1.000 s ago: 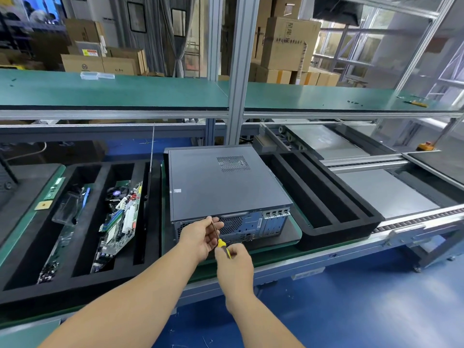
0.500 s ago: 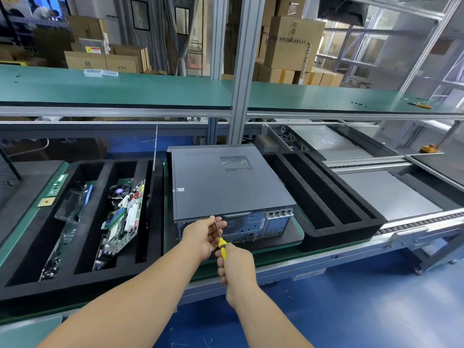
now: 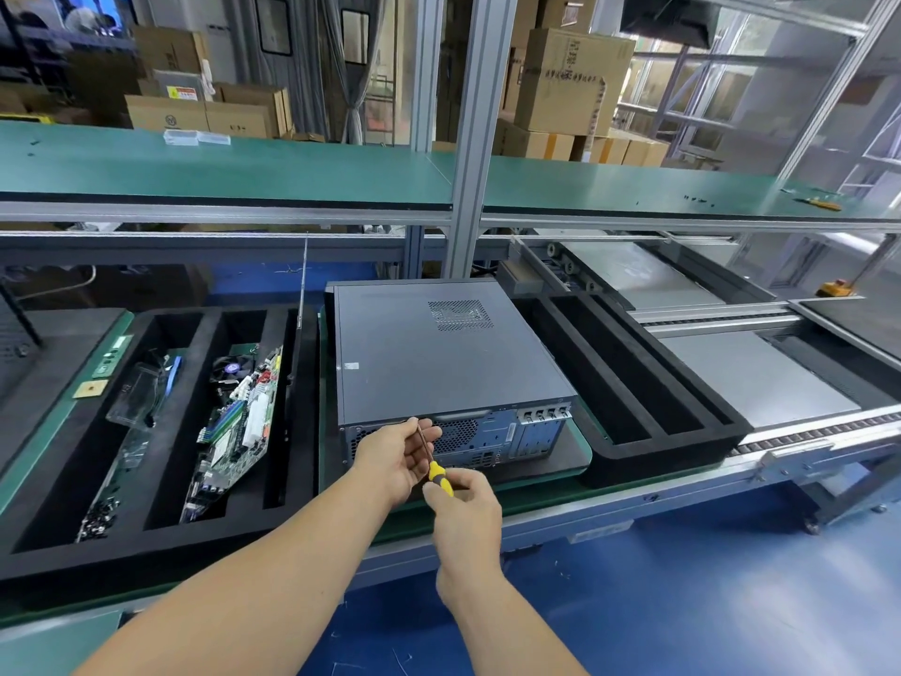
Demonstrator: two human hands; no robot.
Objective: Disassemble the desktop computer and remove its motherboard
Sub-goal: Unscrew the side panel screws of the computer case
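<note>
A person's right hand (image 3: 465, 500) closes its grip on a yellow-handled screwdriver (image 3: 435, 468), while the left hand (image 3: 397, 453) pinches the shaft near its tip at the top edge of the rear panel of a closed desktop computer (image 3: 439, 358), which lies flat on the green tabletop (image 3: 536, 487). A black foam tray (image 3: 161, 553) to the left holds a removed motherboard (image 3: 234, 431); another tray (image 3: 648, 412) sits to the right.
</note>
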